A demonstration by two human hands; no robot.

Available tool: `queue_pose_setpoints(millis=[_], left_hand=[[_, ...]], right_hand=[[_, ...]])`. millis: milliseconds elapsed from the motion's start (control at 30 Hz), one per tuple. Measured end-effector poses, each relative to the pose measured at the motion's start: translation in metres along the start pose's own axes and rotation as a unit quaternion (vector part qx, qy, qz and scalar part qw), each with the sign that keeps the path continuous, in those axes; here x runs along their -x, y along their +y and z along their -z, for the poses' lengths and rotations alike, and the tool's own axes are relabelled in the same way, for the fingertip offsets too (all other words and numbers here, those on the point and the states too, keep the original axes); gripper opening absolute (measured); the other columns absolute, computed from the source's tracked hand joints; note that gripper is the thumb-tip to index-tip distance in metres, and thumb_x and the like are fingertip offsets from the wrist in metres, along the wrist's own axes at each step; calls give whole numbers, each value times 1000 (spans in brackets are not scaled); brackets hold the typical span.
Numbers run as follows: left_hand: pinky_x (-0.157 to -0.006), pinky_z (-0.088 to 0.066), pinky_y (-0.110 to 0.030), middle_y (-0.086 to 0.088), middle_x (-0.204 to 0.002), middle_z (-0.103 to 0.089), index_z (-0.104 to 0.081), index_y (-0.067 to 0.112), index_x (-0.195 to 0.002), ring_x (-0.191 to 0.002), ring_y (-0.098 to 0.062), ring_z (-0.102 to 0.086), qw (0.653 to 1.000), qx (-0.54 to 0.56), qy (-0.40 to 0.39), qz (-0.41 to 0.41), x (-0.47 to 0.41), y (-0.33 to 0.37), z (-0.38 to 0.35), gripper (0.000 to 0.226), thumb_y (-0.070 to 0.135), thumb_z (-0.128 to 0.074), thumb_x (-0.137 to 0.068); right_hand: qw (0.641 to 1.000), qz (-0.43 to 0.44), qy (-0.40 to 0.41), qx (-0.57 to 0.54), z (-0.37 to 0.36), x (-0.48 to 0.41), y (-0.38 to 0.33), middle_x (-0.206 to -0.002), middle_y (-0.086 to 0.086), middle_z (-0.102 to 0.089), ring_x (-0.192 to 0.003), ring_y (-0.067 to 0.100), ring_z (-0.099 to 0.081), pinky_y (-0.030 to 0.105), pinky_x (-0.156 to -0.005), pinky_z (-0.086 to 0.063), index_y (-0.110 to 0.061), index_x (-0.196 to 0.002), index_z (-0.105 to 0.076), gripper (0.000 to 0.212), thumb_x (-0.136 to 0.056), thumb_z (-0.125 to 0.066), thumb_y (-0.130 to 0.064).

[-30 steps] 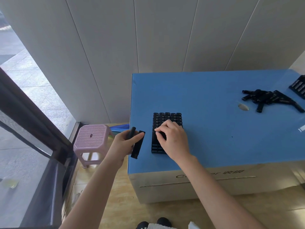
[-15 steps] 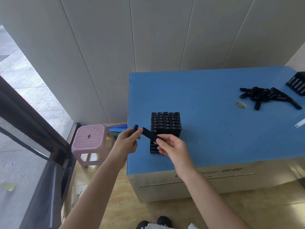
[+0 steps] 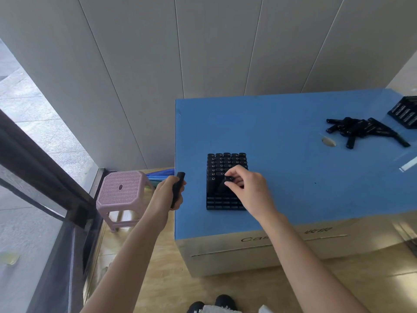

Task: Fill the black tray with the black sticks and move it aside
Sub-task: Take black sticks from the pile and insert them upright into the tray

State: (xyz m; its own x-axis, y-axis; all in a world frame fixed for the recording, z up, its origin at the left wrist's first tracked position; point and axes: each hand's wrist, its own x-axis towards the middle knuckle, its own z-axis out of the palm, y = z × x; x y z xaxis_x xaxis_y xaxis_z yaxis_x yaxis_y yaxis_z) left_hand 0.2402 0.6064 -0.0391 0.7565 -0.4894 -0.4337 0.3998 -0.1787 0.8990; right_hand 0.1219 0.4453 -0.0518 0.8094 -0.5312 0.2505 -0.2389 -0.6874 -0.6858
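Observation:
A black tray point(image 3: 223, 205) stands near the front left of the blue table top point(image 3: 282, 177), with several black sticks upright in its far rows and empty slots in the near rows. My right hand point(image 3: 246, 190) is over the tray's middle and pinches the top of one black stick point(image 3: 225, 184) that leans into the tray. Just off the table's left edge, my left hand point(image 3: 165, 195) grips another black stick point(image 3: 177, 188), held upright. A loose pile of black sticks point(image 3: 361, 131) lies at the far right of the table.
A second black tray point(image 3: 405, 111) is cut off by the right edge of the view. A pink plastic stool point(image 3: 123, 190) stands on the floor left of the table, beside a dark window frame. The table is a cardboard box against a grey panelled wall.
My right hand took one stick from my left hand and brought it over the tray's middle rows. My left hand now holds a single stick and has stayed by the table's left edge.

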Motion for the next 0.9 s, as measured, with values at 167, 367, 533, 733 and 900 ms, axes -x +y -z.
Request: queue_pose_setpoints(millis=[167, 367, 533, 733, 900], left_hand=[[-42, -29, -20, -4, -71, -47, -53, 10, -83, -39, -7, -39, 1000, -10, -7, -12, 0, -1, 2, 24, 17, -37, -98], [-52, -32, -27, -7, -75, -44, -55, 8, -87, -50, -15, -43, 999, -22, -20, -26, 3, -2, 1, 21, 18, -40, -98], [-56, -36, -30, -10, -78, -47, -55, 10, -88, -57, -19, -46, 999, -18, -18, -33, 6, -1, 1, 19, 18, -41, -98], [-63, -46, -30, -5, -89, -57, -56, 17, -85, -78, -19, -52, 999, -13, -14, -46, 11, 2, -3, 19, 18, -42, -99], [-68, -50, -31, -7, -90, -63, -61, 14, -89, -83, -21, -57, 996, -35, -39, -72, 9, 0, -1, 19, 18, -44, -98]], right_hand=[[1000, 23, -7, 3, -4, -3, 1, -85, -4, -68, -71, 10, -63, 26, -73, -55, -12, -90, -69, 12, -79, -71, -10], [996, 48, -58, 53, 6, -14, -2, -86, -1, -70, -75, 15, -64, 29, -76, -52, -10, -93, -72, 13, -80, -70, -13], [992, 75, -59, 84, 6, -18, -8, -90, 0, -71, -79, 17, -64, 28, -76, -51, -9, -95, -73, 14, -82, -69, -13], [986, 67, -94, 119, 12, -23, -9, -96, 1, -72, -86, 18, -63, 27, -82, -48, -10, -99, -72, 17, -83, -67, -16], [983, 73, -99, 133, 14, -23, -8, -97, 1, -71, -89, 19, -63, 33, -84, -49, -11, -101, -71, 18, -84, -66, -16]])
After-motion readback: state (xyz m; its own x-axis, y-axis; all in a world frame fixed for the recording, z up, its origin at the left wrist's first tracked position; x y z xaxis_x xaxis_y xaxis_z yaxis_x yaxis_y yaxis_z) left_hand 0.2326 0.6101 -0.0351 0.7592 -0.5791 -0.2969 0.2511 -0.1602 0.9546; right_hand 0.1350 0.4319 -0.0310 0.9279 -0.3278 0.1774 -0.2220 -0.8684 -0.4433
